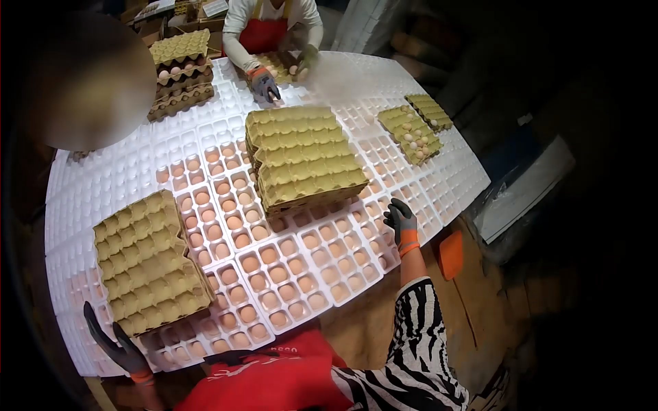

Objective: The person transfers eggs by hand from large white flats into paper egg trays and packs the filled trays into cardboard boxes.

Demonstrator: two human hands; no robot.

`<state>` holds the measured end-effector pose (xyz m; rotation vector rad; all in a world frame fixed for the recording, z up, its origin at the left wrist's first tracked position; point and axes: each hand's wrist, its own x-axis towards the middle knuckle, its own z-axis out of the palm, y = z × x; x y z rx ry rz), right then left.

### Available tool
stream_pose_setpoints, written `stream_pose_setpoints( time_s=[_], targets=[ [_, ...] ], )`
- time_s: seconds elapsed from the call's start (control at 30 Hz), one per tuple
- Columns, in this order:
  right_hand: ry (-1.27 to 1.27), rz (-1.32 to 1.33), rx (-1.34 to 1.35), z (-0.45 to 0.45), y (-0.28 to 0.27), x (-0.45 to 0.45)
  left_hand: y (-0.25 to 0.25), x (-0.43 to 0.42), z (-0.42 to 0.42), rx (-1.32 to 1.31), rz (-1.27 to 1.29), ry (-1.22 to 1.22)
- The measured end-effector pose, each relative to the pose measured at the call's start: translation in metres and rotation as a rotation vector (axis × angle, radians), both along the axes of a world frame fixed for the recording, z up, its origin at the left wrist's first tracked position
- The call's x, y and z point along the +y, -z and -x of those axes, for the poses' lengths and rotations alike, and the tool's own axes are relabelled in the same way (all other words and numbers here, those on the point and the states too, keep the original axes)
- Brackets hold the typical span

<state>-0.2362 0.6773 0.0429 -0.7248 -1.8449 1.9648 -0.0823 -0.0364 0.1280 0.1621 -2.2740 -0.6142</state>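
Red cloth apron [274, 377] nearest my camera. Dark-gloved, orange-cuffed left hand [124, 353] beside yellow-tan moulded-pulp egg trays [147, 260]: fingers spread, released; I can't tell whether touching. Matching right hand [404, 222] over white plastic cell trays [473, 179], fingers parted, nothing visibly grasped. Brown eggs [250, 263] sit in many cells.

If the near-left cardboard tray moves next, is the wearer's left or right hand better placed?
Likely the left hand, beside that cardboard tray; the right hand is right of the central stack.
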Motion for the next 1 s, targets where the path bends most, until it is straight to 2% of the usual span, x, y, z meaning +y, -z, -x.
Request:
stream_pose_setpoints(
  time_s=[0.03, 0.1, 0.17, 0.27, 0.33, 0.37, 0.4, 0.47, 0.5, 0.57, 0.67, 0.8, 0.83, 0.93, 1.0],
  targets=[
    [-0.021, 0.026, 0.026, 0.013, 0.000, 0.012, -0.010, 0.035, 0.000, 0.018, -0.042, 0.062],
    [-0.052, 0.083, 0.053, 0.047, -0.001, 0.026, -0.012, 0.100, 0.007, 0.060, 0.122, 0.273],
    [-0.110, 0.076, 0.037, 0.091, 0.008, 0.052, -0.001, 0.189, 0.028, 0.016, -0.010, 0.477],
    [-0.207, -0.064, -0.003, 0.177, 0.032, 0.101, 0.036, 0.318, 0.065, -0.293, 0.010, 0.641],
    [-0.238, -0.535, 0.048, 0.248, 0.073, 0.146, 0.072, 0.385, 0.086, -0.397, 0.127, 0.657],
    [-0.282, -0.696, -0.098, 0.268, 0.053, 0.152, 0.083, 0.413, 0.096, -0.455, 0.141, 0.598],
    [-0.242, -0.782, 0.000, 0.286, 0.046, 0.157, 0.091, 0.441, 0.104, -0.514, 0.152, 0.541],
    [-0.220, -0.778, -0.021, 0.323, 0.036, 0.168, 0.109, 0.479, 0.122, -0.568, 0.126, 0.372],
    [-0.231, -0.884, -0.074, 0.342, 0.032, 0.173, 0.128, 0.488, 0.125, -0.619, 0.098, 0.326],
    [-0.252, -1.043, -0.200, 0.380, 0.032, 0.182, 0.125, 0.508, 0.128, -0.645, 0.174, 0.256],
    [-0.225, -1.174, -0.220, 0.425, 0.048, 0.186, 0.131, 0.518, 0.129, -0.669, 0.216, 0.195],
    [-0.401, -1.242, -0.469, 0.454, 0.047, 0.186, 0.130, 0.520, 0.131, -0.681, 0.215, 0.186],
    [-0.375, -1.263, -0.446, 0.457, 0.044, 0.186, 0.126, 0.522, 0.133, -0.678, 0.226, 0.182],
    [-0.372, -1.105, -0.263, 0.442, 0.022, 0.200, 0.121, 0.527, 0.137, -0.658, 0.240, 0.178],
    [-0.122, -1.157, -0.022, 0.429, 0.004, 0.220, 0.130, 0.522, 0.133, -0.636, 0.250, 0.178]
  ],
)
